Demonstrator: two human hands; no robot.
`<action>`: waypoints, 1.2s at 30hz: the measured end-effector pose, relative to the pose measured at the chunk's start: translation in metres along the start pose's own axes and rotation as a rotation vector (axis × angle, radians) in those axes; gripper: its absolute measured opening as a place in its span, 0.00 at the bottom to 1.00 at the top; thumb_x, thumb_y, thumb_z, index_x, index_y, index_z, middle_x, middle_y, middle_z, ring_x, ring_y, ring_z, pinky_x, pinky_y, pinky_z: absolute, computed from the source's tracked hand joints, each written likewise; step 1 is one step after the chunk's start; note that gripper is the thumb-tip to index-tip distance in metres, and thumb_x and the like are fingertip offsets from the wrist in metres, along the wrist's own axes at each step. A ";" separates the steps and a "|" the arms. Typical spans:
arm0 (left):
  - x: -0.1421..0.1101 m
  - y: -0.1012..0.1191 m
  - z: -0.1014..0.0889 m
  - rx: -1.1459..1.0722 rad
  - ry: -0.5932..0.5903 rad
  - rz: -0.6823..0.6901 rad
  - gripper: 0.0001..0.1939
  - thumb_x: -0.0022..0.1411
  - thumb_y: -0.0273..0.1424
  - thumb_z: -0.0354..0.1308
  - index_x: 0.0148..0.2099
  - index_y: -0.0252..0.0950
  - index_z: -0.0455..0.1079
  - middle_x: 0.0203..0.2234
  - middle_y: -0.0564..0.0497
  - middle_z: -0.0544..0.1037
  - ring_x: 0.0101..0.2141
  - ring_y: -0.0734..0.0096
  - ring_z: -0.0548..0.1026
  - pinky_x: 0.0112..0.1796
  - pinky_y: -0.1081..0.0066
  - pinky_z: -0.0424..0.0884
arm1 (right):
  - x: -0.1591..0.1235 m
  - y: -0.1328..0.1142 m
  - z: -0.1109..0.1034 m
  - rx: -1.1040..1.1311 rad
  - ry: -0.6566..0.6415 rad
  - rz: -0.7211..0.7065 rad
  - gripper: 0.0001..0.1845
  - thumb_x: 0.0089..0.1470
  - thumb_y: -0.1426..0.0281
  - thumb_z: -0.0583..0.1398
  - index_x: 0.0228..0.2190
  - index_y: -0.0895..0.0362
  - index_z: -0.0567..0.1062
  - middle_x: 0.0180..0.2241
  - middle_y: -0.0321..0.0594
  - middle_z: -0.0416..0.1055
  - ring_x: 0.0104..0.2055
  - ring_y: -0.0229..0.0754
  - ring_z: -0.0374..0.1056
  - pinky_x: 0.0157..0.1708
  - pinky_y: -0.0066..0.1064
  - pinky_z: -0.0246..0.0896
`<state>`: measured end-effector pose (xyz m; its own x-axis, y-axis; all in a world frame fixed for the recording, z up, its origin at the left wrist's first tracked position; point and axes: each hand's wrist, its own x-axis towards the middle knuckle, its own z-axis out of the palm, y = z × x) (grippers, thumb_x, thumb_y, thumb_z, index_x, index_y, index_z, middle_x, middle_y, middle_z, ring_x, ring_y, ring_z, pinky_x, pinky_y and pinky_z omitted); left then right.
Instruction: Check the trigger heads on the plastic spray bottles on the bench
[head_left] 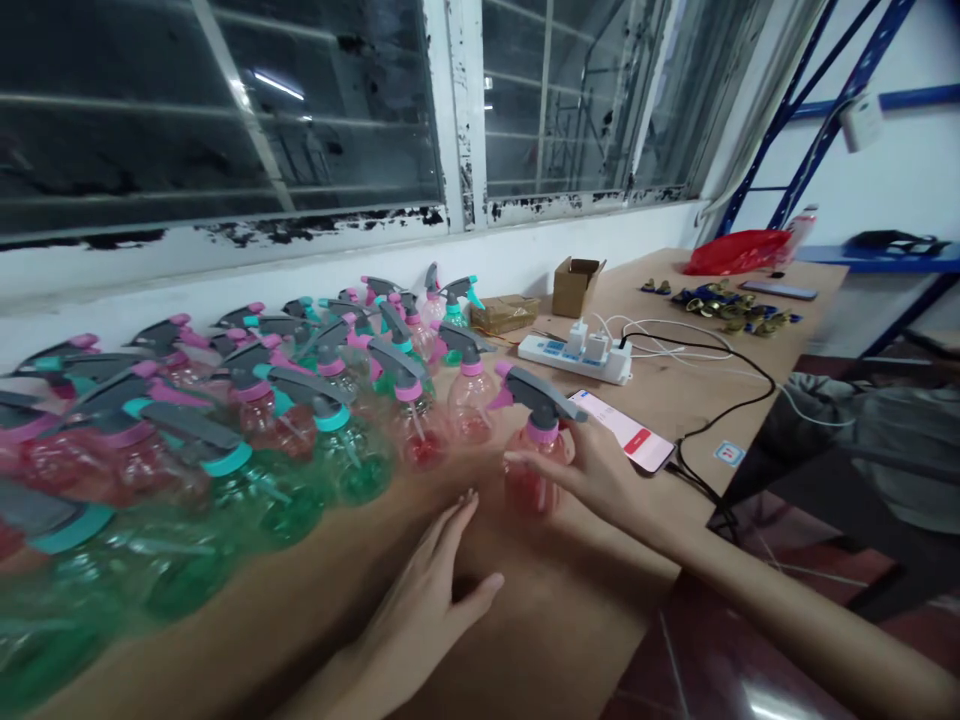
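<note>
A pink spray bottle (531, 482) with a grey trigger head and pink collar stands upright on the table, and my right hand (589, 465) is wrapped round it below the collar. My left hand (424, 600) hovers over the table to its left, palm inward, thumb and fingers apart, holding nothing. Just beyond the gripped bottle stands a clear pinkish spray bottle (472, 405). Many more spray bottles, green ones (360, 470) with teal collars and pink ones (420, 435) with pink collars, crowd the table's left side.
Right of my right hand lies a lit phone (624, 430) on a cable. Behind it are a white power strip (576, 358) with plugs, an open carton (576, 287) and a flat brown package (505, 313). Brass-coloured fittings (720, 302) and a red bag (739, 252) sit farther along.
</note>
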<state>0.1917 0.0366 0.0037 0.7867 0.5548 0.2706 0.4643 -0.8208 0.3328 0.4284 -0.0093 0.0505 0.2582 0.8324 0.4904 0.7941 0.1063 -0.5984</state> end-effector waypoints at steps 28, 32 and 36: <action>-0.203 -0.050 -0.112 -0.441 0.157 -0.487 0.40 0.51 0.43 0.67 0.62 0.44 0.55 0.50 0.46 0.72 0.51 0.49 0.69 0.51 0.51 0.64 | -0.034 -0.238 0.156 0.840 -0.790 -0.378 0.18 0.50 0.64 0.63 0.44 0.52 0.70 0.35 0.35 0.71 0.28 0.36 0.66 0.26 0.28 0.62; -0.205 -0.059 -0.112 -0.253 0.128 -0.467 0.41 0.49 0.48 0.66 0.61 0.41 0.56 0.50 0.44 0.72 0.52 0.47 0.68 0.51 0.50 0.63 | -0.034 -0.240 0.164 0.790 -0.693 -0.424 0.12 0.52 0.66 0.60 0.40 0.53 0.72 0.33 0.35 0.70 0.26 0.35 0.62 0.27 0.29 0.61; -0.206 -0.070 -0.105 -0.015 0.084 -0.372 0.39 0.57 0.47 0.60 0.64 0.38 0.51 0.59 0.40 0.62 0.58 0.49 0.60 0.55 0.50 0.55 | -0.026 -0.231 0.162 0.710 -0.657 -0.429 0.12 0.52 0.68 0.58 0.41 0.52 0.71 0.30 0.34 0.67 0.28 0.38 0.63 0.31 0.31 0.63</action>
<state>-0.0457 -0.0058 0.0197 0.5290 0.8243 0.2016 0.7057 -0.5593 0.4350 0.1492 0.0327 0.0732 -0.4843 0.7583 0.4364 0.1901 0.5781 -0.7935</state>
